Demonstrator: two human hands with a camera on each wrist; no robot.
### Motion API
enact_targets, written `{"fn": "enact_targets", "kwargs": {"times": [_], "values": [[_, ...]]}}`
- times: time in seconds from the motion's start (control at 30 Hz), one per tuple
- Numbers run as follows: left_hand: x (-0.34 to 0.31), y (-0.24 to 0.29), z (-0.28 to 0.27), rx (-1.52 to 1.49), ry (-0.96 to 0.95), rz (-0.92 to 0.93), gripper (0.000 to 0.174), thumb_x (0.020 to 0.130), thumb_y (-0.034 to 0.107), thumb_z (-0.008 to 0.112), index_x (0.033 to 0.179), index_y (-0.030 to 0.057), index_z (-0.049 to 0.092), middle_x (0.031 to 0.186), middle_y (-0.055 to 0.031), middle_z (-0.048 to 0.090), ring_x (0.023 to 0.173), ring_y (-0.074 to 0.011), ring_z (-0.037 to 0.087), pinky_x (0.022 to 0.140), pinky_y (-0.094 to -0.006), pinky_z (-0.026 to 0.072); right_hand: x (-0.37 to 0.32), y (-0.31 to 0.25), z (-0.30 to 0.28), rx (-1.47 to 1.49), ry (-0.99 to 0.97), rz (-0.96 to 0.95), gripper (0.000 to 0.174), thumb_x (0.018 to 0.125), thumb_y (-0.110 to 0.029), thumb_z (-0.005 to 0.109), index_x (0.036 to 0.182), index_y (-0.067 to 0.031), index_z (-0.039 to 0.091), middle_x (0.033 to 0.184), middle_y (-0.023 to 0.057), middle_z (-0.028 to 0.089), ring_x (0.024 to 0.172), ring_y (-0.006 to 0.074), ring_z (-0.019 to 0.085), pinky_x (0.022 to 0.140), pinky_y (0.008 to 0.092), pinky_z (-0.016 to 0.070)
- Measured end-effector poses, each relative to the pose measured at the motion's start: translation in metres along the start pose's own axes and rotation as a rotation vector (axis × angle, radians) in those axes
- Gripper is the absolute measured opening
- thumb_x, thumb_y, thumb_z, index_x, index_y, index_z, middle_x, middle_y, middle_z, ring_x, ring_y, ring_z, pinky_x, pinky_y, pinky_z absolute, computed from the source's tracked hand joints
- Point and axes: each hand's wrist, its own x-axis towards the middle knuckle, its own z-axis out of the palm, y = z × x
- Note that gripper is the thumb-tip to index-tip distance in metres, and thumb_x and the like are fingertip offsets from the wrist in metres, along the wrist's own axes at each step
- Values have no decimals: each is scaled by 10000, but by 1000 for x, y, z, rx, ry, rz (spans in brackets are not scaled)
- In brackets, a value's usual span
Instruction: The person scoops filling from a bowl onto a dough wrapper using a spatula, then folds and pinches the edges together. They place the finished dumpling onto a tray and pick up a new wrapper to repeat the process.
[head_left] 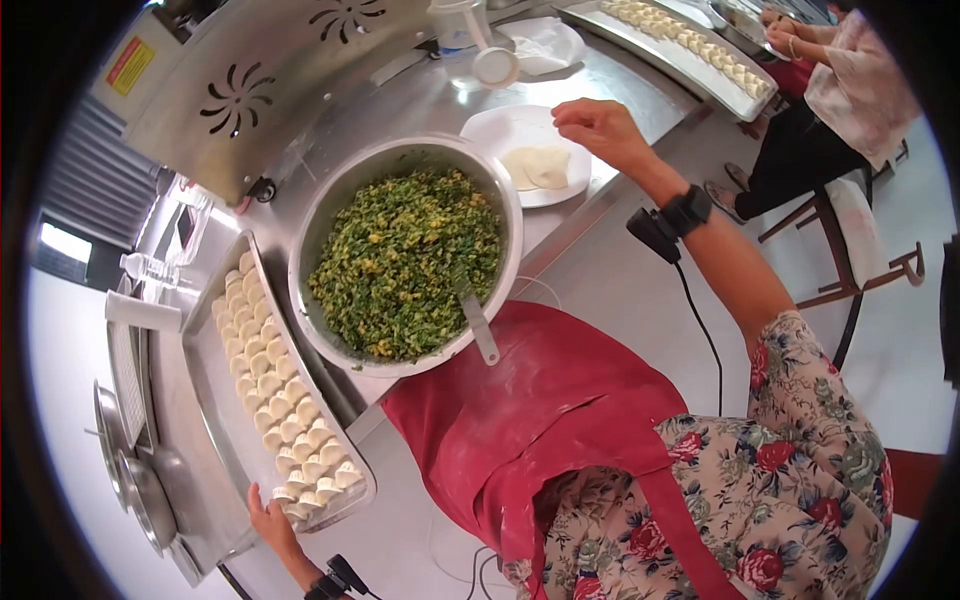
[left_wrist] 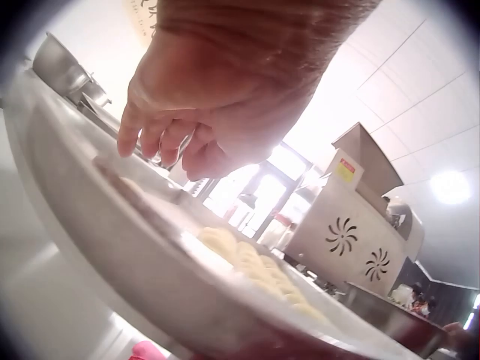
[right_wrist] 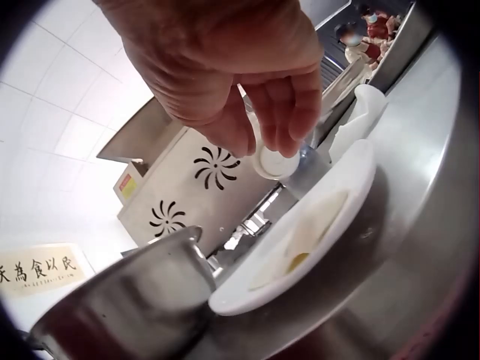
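Note:
My left hand (head_left: pixel 272 525) hangs at the near end of a metal tray (head_left: pixel 218 400), beside rows of folded dumplings (head_left: pixel 265 385). In the left wrist view that hand (left_wrist: pixel 199 146) has loosely bent fingers and holds nothing visible. Over a white plate (head_left: pixel 500 125) with pale dough wrappers (head_left: pixel 540 165) is my right hand (head_left: pixel 605 130). The right wrist view shows its (right_wrist: pixel 262 146) fingers pointing down, thumb apart, nothing seen between them; a yellowish bit (right_wrist: pixel 298 262) shows at the dough on the plate. Between the hands, a large bowl (head_left: pixel 510 225) holds chopped green-yellow filling (head_left: pixel 400 260) and a metal spatula (head_left: pixel 480 325).
Behind the plate stand a clear container (head_left: pixel 460 50) and a white dish (head_left: pixel 545 45). Another dumpling tray (head_left: pixel 690 62) lies at the upper right, near a seated person (head_left: pixel 850 100). Metal bowls (head_left: pixel 150 500) are at the far left. A vented metal machine (head_left: pixel 290 95) stands behind the bowl.

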Motion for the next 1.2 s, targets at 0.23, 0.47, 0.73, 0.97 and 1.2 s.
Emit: {"fn": "enact_targets", "kwargs": {"times": [0.23,0.47,0.73,0.97,1.2], "values": [[-18,101,-12,-525,43,35,350,828,-34,440,1175,-54,481,1245,-160,485,1174,-219,446,1006,-326,312,-2,5,11,-376,-234,-73,244,669,-142,691,898,-88,625,998,70,605,915,209,564,820,324,439],[-41,187,7,-607,-55,186,250,860,-18,449,1091,-51,538,1201,-167,517,1106,-202,498,935,-304,399,-13,0,16,-556,-322,-198,301,623,-115,695,909,-89,605,1104,90,571,983,280,530,862,344,428],[-51,234,28,-692,-128,226,211,853,-21,457,1038,-53,554,1147,-178,545,1066,-226,530,907,-319,435,-18,10,6,-467,-203,-11,176,701,-87,619,875,-66,636,927,86,627,814,241,591,744,323,463],[-59,265,48,-1106,-288,158,213,837,-19,462,1031,-64,539,1109,-203,546,1040,-261,544,875,-368,471,-24,-4,-1,740,222,540,216,846,-167,563,1014,-34,589,946,65,622,796,154,616,661,267,489],[-82,334,71,-1391,-630,55,296,836,13,480,1120,-71,477,1128,-204,530,1039,-283,546,859,-381,487,-44,-77,22,1160,-30,610,334,833,-124,574,1138,-10,502,1011,88,604,824,158,617,730,295,536]]}}
